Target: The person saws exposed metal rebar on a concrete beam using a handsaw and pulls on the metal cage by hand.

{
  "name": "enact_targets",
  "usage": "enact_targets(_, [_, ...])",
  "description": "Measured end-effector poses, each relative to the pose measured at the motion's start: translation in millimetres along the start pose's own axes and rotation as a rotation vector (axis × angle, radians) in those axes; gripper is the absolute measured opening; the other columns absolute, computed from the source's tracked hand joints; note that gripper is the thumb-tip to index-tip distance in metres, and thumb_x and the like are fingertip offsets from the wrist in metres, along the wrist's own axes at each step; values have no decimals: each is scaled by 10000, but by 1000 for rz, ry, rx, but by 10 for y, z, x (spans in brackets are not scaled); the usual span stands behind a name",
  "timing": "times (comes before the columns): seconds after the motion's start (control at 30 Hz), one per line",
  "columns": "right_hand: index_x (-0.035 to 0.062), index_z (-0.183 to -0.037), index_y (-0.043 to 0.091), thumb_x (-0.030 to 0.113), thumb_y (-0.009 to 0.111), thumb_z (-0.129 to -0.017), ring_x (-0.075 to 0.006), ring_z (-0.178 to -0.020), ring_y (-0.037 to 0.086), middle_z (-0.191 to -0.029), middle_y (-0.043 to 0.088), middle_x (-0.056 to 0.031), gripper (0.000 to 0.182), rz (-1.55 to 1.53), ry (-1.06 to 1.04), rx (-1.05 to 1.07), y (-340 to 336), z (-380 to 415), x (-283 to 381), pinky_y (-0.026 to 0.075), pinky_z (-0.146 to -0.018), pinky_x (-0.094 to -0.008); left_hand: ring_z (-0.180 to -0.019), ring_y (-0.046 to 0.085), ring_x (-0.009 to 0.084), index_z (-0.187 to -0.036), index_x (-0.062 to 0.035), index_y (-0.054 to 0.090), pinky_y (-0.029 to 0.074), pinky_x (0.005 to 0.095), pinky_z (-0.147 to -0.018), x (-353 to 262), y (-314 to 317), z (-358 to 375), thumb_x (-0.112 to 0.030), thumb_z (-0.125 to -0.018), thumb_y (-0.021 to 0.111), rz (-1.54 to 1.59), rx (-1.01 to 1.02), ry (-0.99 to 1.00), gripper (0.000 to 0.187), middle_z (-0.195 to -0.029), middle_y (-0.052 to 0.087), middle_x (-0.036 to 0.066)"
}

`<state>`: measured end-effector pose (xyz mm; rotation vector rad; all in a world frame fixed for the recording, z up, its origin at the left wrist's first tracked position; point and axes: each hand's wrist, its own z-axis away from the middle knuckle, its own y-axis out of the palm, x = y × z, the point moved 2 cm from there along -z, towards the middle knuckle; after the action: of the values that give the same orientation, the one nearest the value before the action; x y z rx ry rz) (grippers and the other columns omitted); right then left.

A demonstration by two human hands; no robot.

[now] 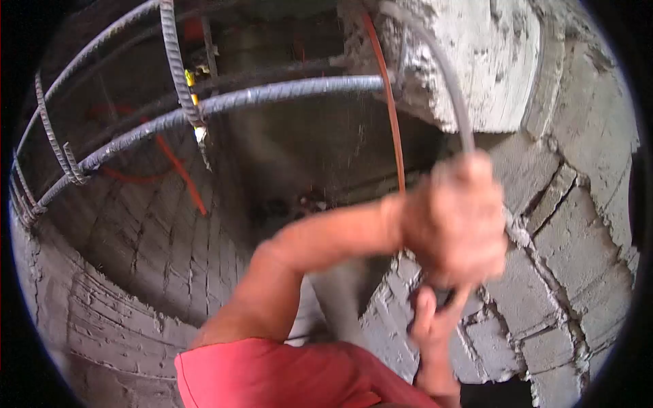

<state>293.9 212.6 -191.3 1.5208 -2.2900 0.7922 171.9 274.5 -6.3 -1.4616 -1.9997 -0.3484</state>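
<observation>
Your left hand is clenched around the grey tube; ease it along its curve, avoiding kinks. You can't tell your right hand's grip.

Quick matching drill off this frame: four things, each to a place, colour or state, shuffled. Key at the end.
1. Shirt
2. Rod
3. Cable
4. Block

A. Whitish, upper right
B. Gripped in the upper fist
C. Thin, orange-red, just left of the whitish mass
D. Red, at the bottom edge

Pairs: 1-D, 2-B, 3-C, 4-A
</observation>
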Motion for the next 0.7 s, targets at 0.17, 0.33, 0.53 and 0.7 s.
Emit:
enact_targets(0.17, [-49, -1517, 171, 147, 524, -1007, -157, -636, 565, -804, 608, -90, 651, 87, 30, 67, -40, 95, -74, 461, -597, -296, -561, 404, 184, -550, -153, 345, 369, 389, -675, -92, 40, 67, -264, -689, 654, -22, 10, -30, 357, -585, 330, -12])
enact_targets(0.33, [-68, -1525, 138, 138, 518, -1010, -135, -625, 539, -733, 585, -64, 673, 86, 13, 7, -4, 228, -147, 461, -606, -290, -545, 385, 173, -537, -167, 352, 358, 381, -676, -126, 39, 57, -275, -705, 665, -10, 5, -12, 372, -562, 314, -19])
enact_targets(0.53, [-89, -1539, 84, 124, 517, -1002, -146, -619, 543, -773, 597, -76, 722, 28, 89, 35, -63, 292, -198, 473, -620, -296, -535, 381, 157, -571, -198, 291, 334, 371, -635, -201, 99, 89, -310, -721, 688, -58, 17, -23, 439, -590, 278, -43])
enact_targets(0.7, [-62, -1551, 43, 107, 496, -1027, -148, -589, 540, -736, 589, -82, 713, 64, -3, 47, 86, -12, -166, 464, -580, -292, -547, 396, 174, -543, -168, 361, 372, 378, -678, 25, -18, 9, -285, -727, 653, -58, 81, 1, 365, -564, 335, -19])
